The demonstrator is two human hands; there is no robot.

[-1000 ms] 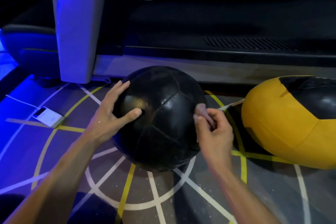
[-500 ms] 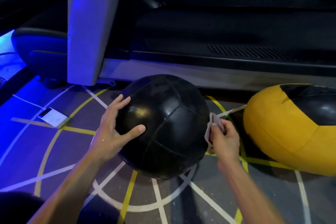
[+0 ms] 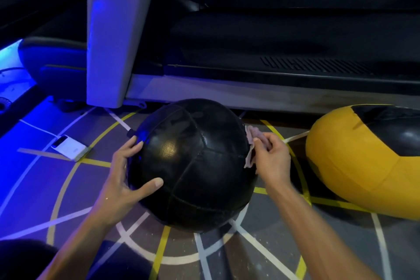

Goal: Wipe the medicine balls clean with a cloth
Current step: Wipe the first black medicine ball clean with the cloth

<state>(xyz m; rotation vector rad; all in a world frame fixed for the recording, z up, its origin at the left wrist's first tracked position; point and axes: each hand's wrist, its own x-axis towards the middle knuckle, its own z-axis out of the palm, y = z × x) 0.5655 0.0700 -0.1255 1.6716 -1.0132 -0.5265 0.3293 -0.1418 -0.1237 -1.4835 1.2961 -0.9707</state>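
Black medicine ball [image 3: 193, 163] on the lined floor [image 3: 68, 179], stitched leathery panels, glossy. Cloth [image 3: 251, 143] has slid from its right flank up toward the upper right, so wiping is progressing. Right hand [image 3: 271, 157] pinches the crumpled pinkish cloth; left hand [image 3: 123, 177] flat, steadying ball's left. Yellow ball [image 3: 354, 161] right of it: untouched.

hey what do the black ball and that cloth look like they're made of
Black ball: looks like leather or a synthetic imitation, in stitched panels with a grainy, slightly glossy finish that catches a highlight. Cloth: thin, soft, pale fabric, judging by how it crumples and hangs limp from the right hand; the weave is too small to tell.
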